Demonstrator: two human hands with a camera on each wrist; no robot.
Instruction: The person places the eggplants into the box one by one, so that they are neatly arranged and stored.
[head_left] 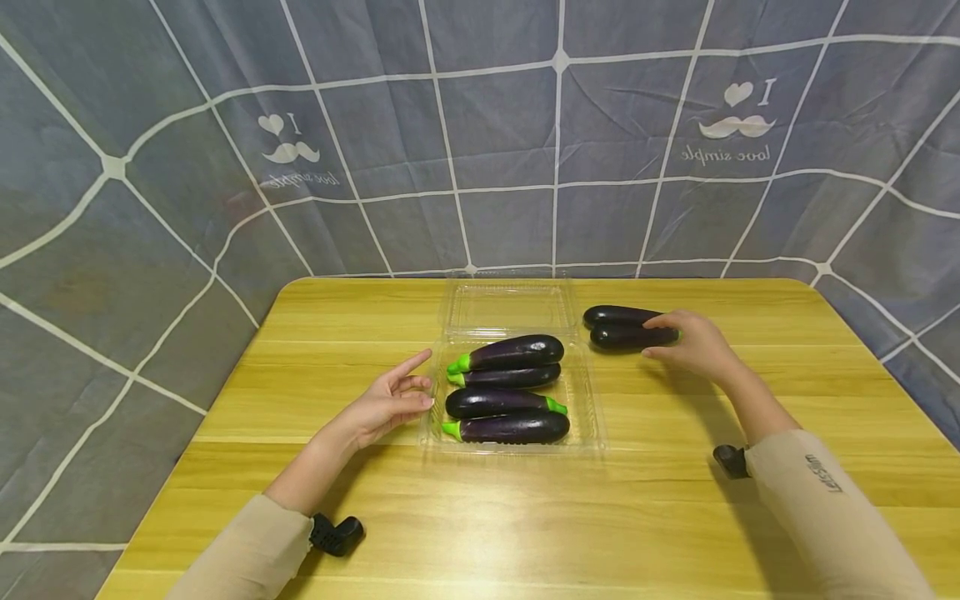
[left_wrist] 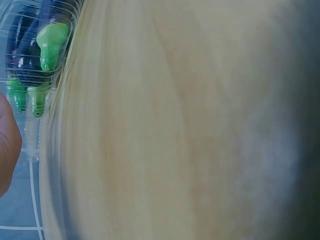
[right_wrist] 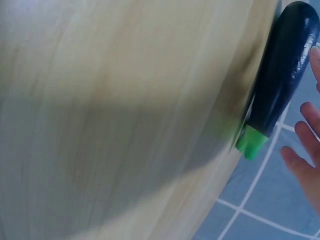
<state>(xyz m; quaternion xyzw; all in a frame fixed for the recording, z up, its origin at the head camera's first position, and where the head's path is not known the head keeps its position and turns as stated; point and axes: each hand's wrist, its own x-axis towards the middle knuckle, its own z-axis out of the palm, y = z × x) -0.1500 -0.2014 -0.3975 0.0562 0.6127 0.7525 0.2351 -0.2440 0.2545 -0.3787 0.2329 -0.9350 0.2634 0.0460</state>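
In the head view, a clear plastic clamshell box [head_left: 588, 417] lies with its lid folded back, several dark purple eggplants [head_left: 513, 427] with green stems side by side in its base. My left hand [head_left: 386, 408] is beside the box, fingers spread and fingertips right at its left rim. Two more eggplants [head_left: 633, 336] lie on the table right of the box. Over their stem ends reaches my right hand [head_left: 693, 346], thumb and fingers apart. The right wrist view shows an eggplant [right_wrist: 285, 70] next to loosely extended fingers [right_wrist: 310, 137].
The wooden table [head_left: 487, 533] has rounded far corners. Behind it hangs a grey curtain [head_left: 502, 225] with white grid lines. The transparent lid [head_left: 510, 307] lies toward the table's far edge. Black wrist mounts [head_left: 337, 535] are at both sleeves.
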